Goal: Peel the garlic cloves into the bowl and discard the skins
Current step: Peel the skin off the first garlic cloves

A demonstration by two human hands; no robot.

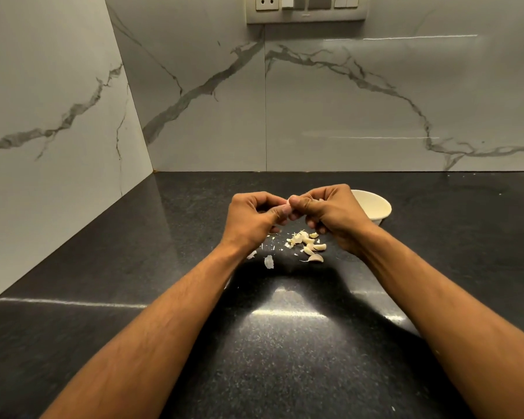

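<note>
Seen from the head camera, looking down and forward, two bare forearms reached out over a dark speckled desk [285, 358] set in a corner of grey-veined marble wall [375, 101]. The left hand [251, 220] and the right hand [330, 214] met above the desk, knuckles up, fingers curled inward. Between their thumbs and fingertips sat a small pale piece, apparently a garlic clove [288, 203]; each grip was pinched on it, the left from the left side and the right from the right, with the thumbs almost touching. Most of the clove was hidden by the fingers, so how much skin remained on it could not be told. Just below the hands, on the desk, lay a small heap of garlic cloves [309, 246], pale and curved, close together. To the left of the heap, loose papery skins [268, 262] and tiny white flakes were scattered on the dark surface. A cream bowl [372, 207] stood on the desk just beyond the right hand, partly hidden by it; its contents could not be seen. High on the back wall was a switch and socket plate [307, 9].
</note>
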